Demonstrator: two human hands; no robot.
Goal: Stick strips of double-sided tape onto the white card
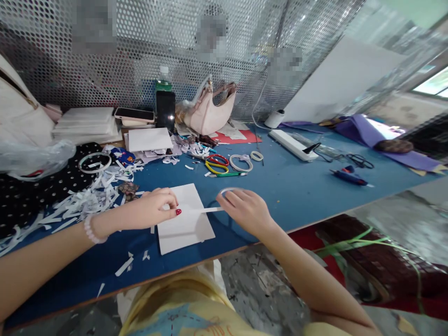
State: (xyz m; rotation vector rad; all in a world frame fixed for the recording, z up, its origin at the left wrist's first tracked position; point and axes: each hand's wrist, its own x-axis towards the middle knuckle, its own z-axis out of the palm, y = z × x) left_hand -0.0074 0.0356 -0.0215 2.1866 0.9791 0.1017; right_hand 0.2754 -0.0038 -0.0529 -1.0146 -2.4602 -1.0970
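My right hand (247, 210) is closed around a roll of tape (229, 190), whose pale rim shows above the fingers. From it a narrow white strip of tape (213, 209) stretches left across a white sheet (191, 228) that lies on the blue table. My left hand (159, 207) is over the sheet's left part, fingers curled and red-nailed thumb against the forefinger, at the strip's far end. White on white, that end is hard to make out.
Paper scraps (94, 200) heap at the left. Behind the sheet are scissors (217, 164), a green cutter (229, 174) and tape rolls (241, 163). Farther right sit a power strip (293, 145) and a blue glue gun (348, 177). A pink bag (213, 109) stands at the back.
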